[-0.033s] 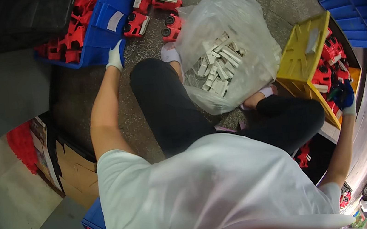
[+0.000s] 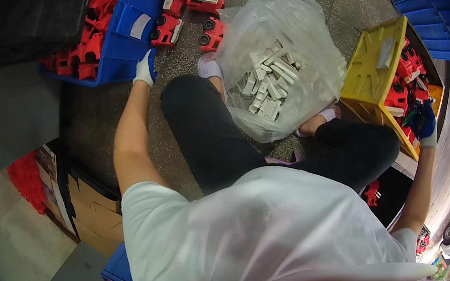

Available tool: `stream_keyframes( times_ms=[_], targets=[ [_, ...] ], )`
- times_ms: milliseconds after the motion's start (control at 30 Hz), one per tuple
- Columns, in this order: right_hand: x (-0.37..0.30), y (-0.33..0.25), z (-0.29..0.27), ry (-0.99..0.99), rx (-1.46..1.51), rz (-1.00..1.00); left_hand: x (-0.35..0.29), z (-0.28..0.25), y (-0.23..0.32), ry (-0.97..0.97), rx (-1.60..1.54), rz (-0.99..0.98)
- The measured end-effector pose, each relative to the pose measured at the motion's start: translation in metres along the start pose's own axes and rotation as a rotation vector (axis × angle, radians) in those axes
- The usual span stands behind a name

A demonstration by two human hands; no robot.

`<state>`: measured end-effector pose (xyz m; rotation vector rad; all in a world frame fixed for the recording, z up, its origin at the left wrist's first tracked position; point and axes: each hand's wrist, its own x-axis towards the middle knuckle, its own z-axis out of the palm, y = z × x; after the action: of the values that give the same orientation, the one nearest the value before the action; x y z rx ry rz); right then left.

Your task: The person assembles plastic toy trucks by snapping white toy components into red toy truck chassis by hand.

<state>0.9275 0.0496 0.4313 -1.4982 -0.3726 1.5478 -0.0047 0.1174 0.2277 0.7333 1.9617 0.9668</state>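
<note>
My left hand (image 2: 144,69), in a white glove with a blue palm, is at the lower corner of a blue crate (image 2: 127,48). Its fingers look stretched out and hold nothing; whether they touch the crate I cannot tell. On the right, my right hand (image 2: 424,122), gloved in blue and white, reaches to the open side of a tilted yellow crate (image 2: 363,68). Red toy cars (image 2: 409,66) with white parts fill that crate. The right fingers look curled around something dark with a greenish tint, too small to make out.
Between my feet stands a clear plastic bag (image 2: 294,15) of white plastic parts (image 2: 271,83). Several red toy trucks (image 2: 167,30) stand on the floor beside the blue crate, which holds red car bodies (image 2: 90,47). Blue bins (image 2: 429,5) are at far right, cardboard (image 2: 95,214) at left.
Both hands stay almost where they were. The whole view has shifted very slightly; no object has visibly been moved.
</note>
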Motion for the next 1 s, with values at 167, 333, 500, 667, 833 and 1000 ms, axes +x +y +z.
stream_keyframes(
  times_ms=[167, 333, 500, 667, 833, 1000],
  targets=[
    [-0.033, 0.019, 0.121, -0.249, -0.112, -0.049, 0.076, 0.086, -0.038, 0.122, 0.567, -0.075],
    [-0.018, 0.041, 0.225, -0.07, -0.292, 0.2, 0.137, 0.107, -0.019, 0.182, 1.121, 0.191],
    [0.019, 0.056, 0.257, -0.124, -0.315, 0.262, 0.169, 0.126, 0.0, 0.139, 1.343, 0.095],
    [0.026, 0.072, 0.289, -0.228, -0.394, 0.217, 0.121, 0.113, -0.024, 0.036, 1.319, 0.231],
    [-0.019, 0.076, 0.325, -0.285, -0.586, 0.275, 0.035, 0.087, -0.067, 0.0, 1.177, -0.05],
    [-0.065, 0.089, 0.3, -0.352, -0.559, 0.174, -0.017, 0.092, -0.068, -0.007, 1.032, -0.256]
  ],
)
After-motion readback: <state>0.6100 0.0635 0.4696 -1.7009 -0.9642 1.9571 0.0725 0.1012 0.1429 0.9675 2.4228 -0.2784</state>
